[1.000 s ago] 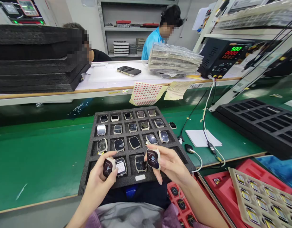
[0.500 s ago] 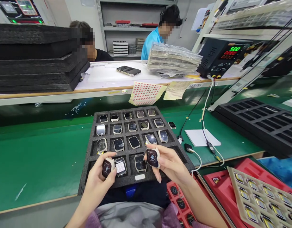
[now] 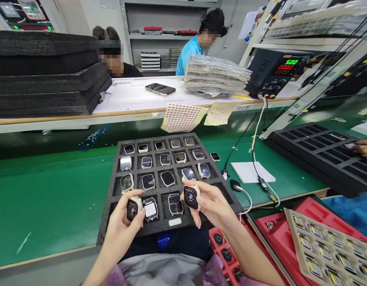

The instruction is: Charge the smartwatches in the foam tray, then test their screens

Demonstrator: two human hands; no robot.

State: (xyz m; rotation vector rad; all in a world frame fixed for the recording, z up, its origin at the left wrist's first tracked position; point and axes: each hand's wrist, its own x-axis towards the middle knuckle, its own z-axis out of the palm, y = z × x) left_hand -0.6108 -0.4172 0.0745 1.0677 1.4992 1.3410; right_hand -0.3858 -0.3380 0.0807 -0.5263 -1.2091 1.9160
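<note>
My left hand [image 3: 126,217] is closed around a smartwatch case [image 3: 132,209] with a lit dark screen, above the near left of a black foam tray [image 3: 183,227]. Between thumb and fingers, my right hand [image 3: 212,204] grips a second lit smartwatch [image 3: 191,198] over the tray's near right. Both screens show a small bluish figure. Several strapless watches sit in the tray's pockets. One beside my left hand is a watch with a white, patterned screen [image 3: 150,209]; another, a dark-screened watch [image 3: 175,204], lies left of my right hand.
Right of the tray are a small watch [image 3: 214,157], a charger puck with white cable [image 3: 235,184] and white paper [image 3: 253,172]. Farther right, another person's hand [image 3: 366,148] reaches over a black tray [image 3: 320,159]. Black foam [image 3: 46,75] is stacked on the shelf, near a phone [image 3: 160,89].
Another person's hand has appeared at the right edge, over the black tray. The person behind the foam stack has shifted their head. My hands keep hold of both smartwatches, nearly unmoved.
</note>
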